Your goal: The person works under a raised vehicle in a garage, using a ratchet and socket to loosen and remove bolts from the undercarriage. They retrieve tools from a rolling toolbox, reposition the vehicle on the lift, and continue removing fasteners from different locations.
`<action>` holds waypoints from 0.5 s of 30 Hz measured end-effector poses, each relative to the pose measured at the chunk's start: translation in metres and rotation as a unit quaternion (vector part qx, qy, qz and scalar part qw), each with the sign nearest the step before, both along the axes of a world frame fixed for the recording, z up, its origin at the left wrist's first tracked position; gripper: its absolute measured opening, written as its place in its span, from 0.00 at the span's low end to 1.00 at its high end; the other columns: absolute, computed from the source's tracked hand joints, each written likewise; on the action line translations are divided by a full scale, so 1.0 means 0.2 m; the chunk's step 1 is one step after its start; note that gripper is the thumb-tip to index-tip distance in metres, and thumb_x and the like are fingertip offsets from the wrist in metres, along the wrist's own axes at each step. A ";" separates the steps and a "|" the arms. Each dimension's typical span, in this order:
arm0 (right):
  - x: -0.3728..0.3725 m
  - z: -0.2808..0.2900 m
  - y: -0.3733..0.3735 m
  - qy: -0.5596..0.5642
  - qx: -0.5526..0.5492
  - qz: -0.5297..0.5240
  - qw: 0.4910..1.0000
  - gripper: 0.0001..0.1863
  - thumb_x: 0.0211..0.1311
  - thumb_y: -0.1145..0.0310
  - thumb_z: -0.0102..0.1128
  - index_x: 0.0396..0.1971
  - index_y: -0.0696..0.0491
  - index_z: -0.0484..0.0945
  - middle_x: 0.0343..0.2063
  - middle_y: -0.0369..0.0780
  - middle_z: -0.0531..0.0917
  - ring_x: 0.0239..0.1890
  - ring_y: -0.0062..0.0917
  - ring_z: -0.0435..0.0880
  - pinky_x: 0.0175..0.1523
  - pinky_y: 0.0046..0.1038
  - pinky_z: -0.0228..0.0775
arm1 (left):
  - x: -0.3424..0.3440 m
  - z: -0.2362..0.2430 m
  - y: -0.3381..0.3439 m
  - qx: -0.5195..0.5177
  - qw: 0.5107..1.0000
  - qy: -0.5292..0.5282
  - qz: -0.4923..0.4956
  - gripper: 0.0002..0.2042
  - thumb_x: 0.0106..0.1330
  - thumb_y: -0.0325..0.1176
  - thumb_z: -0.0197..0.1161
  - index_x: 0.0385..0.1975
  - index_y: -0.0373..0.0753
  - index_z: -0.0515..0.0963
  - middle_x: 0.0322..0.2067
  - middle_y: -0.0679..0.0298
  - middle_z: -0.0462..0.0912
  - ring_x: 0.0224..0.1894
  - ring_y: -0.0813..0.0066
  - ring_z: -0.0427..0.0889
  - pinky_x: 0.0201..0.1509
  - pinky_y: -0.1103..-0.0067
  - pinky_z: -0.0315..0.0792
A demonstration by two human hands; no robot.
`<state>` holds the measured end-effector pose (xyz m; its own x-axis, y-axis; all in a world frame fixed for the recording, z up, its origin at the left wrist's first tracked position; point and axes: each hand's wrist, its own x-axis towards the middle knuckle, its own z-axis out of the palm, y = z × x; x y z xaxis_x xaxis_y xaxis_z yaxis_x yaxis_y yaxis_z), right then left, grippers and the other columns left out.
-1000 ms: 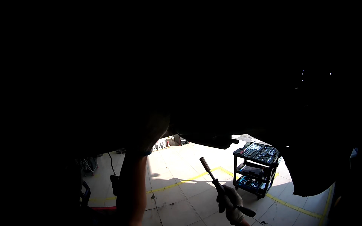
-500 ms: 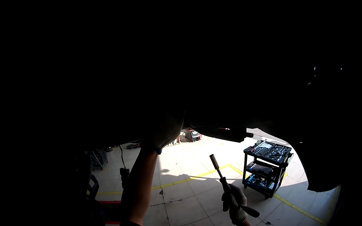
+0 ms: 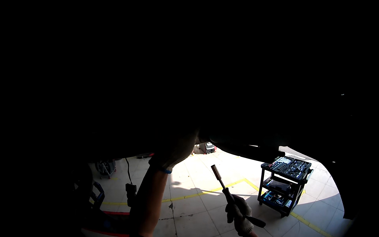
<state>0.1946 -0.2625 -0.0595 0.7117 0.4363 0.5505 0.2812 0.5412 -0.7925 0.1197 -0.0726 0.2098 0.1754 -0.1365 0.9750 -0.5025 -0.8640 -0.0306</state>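
Note:
My left hand [image 3: 175, 152], in a pale glove with a blue cuff, reaches up into the dark underside of what looks like a raised vehicle. Its fingers are lost in shadow, so I cannot see what they touch. Lower and to the right, my gloved right hand [image 3: 239, 215] is closed around a socket wrench [image 3: 226, 193]. A long metal socket tips its thin shaft, pointing up and left. The dark handle end sticks out below the hand at the lower right.
A black tool cart [image 3: 282, 183] with an open socket set on top stands at the right. A black cord with a box [image 3: 130, 191] hangs left of my forearm. Dark vehicle parts fill the upper view. A grey and red machine [image 3: 208, 147] sits farther back on the tiled floor.
The right hand with the socket wrench has shifted slightly left in view. My left hand and the background appear somewhat lower and farther right, as the view has tilted and turned a little.

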 end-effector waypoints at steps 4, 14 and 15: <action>0.07 0.03 -0.04 -0.012 -0.042 0.016 0.999 0.21 0.74 0.66 0.54 0.60 0.62 0.72 0.30 0.38 0.80 0.21 0.16 0.75 0.26 0.22 0.68 | 0.03 -0.01 -0.11 0.031 0.999 0.002 0.042 0.20 0.78 0.50 0.55 0.50 0.38 0.79 0.18 0.68 0.74 0.24 0.78 0.80 0.33 0.75 0.78; 0.29 0.20 -0.22 -0.063 -0.162 0.098 0.980 0.25 0.75 0.60 0.56 0.62 0.63 0.70 0.33 0.38 0.79 0.25 0.17 0.77 0.29 0.21 0.72 | 0.13 0.06 -0.23 0.013 1.000 -0.005 0.014 0.25 0.79 0.56 0.50 0.53 0.39 0.79 0.15 0.69 0.71 0.20 0.79 0.79 0.31 0.73 0.78; 0.28 0.21 -0.22 -0.045 -0.173 0.096 0.979 0.25 0.75 0.60 0.56 0.62 0.63 0.70 0.33 0.39 0.79 0.25 0.17 0.77 0.30 0.21 0.72 | 0.17 0.06 -0.18 0.006 1.000 -0.008 0.011 0.25 0.79 0.56 0.50 0.55 0.40 0.78 0.17 0.68 0.74 0.23 0.79 0.81 0.33 0.72 0.78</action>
